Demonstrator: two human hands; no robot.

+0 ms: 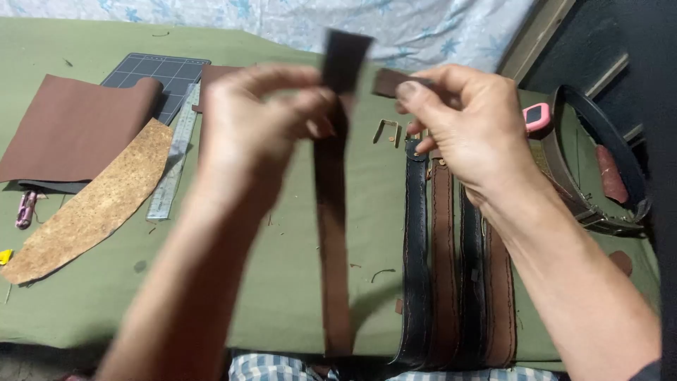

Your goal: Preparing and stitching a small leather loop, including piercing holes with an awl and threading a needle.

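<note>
My left hand (257, 120) is raised over the green work surface (282, 282) and pinches the upper part of a long brown leather strip (333, 233), which hangs straight down toward me. The strip's top end sticks up above my fingers. My right hand (462, 127) is level with it and holds a small dark brown leather piece (389, 82) between thumb and fingers, its end close to the strip. Under my right forearm lie several finished leather belts (444, 268), black and brown, side by side.
At the left lie a brown leather sheet (70, 127), a tan mottled leather piece (92, 204), a metal ruler (174, 155) and a dark cutting mat (159, 74). A metal buckle (386, 131) sits mid-table. Coiled belts (599, 169) and a pink device (537, 116) are at the right.
</note>
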